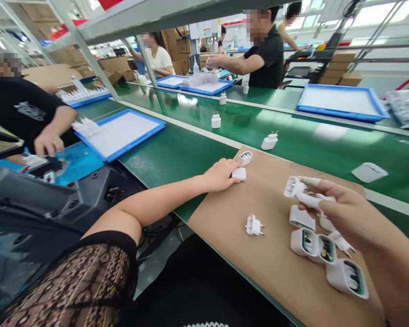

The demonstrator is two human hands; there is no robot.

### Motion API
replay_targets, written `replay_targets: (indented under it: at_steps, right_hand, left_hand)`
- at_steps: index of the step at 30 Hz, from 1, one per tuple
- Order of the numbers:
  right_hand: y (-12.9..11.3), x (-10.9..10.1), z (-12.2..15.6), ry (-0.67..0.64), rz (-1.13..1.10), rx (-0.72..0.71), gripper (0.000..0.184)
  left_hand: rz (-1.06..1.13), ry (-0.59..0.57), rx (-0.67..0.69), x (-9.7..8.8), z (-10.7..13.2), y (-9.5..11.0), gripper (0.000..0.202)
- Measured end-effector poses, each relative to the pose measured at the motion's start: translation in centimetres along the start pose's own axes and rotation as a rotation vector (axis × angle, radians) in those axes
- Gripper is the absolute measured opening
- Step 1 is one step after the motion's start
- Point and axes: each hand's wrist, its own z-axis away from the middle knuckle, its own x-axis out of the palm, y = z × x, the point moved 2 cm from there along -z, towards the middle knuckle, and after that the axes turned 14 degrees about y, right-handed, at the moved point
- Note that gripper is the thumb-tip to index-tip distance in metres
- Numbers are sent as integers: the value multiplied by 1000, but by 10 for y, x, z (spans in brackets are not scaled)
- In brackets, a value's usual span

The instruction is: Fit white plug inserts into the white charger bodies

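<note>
My left hand (221, 175) reaches out over a brown cardboard sheet (259, 268), its fingers closed on a small white charger shell (239, 174). Another white shell (245, 158) lies just beyond it. My right hand (344, 213) is at the right, fingers pinched on a white plug part (295, 186) held above the sheet. Below it lie several open white charger housings (313, 243) with green boards inside. A loose white two-pin plug piece (254, 225) rests in the middle of the cardboard.
A green conveyor belt (191, 154) carries white chargers (269, 141) (216, 120). Blue trays (121, 134) (341, 102) sit on the belt. A person in black (23, 118) works at the left; other people (262, 54) work across the line. A dark machine (54, 200) is at my left.
</note>
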Motion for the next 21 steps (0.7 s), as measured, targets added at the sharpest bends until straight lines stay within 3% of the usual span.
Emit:
replay_targets:
  at_steps: [3,8,12,16,18,21]
  right_hand:
    - [1,3,2,-66,-164,256,49]
    - [3,3,0,-80,-216,304,48]
    - [4,4,0,-6,-141,243,46]
    - [4,6,2,184,136,143,45]
    - [2,9,4,197,239,40,38]
    - [-2,14,9,165,298,-70,39]
  left_hand:
    - [201,55,28,16,1,12,43]
    - [294,33,264,30,-6,43,44]
    - [331,-23,319,47,-9,57,55]
    - [471,11,194,62,-5,54,54]
    - [522,22,145,64,-3,51,50]
    - [584,-64,114,59,-4,48,78]
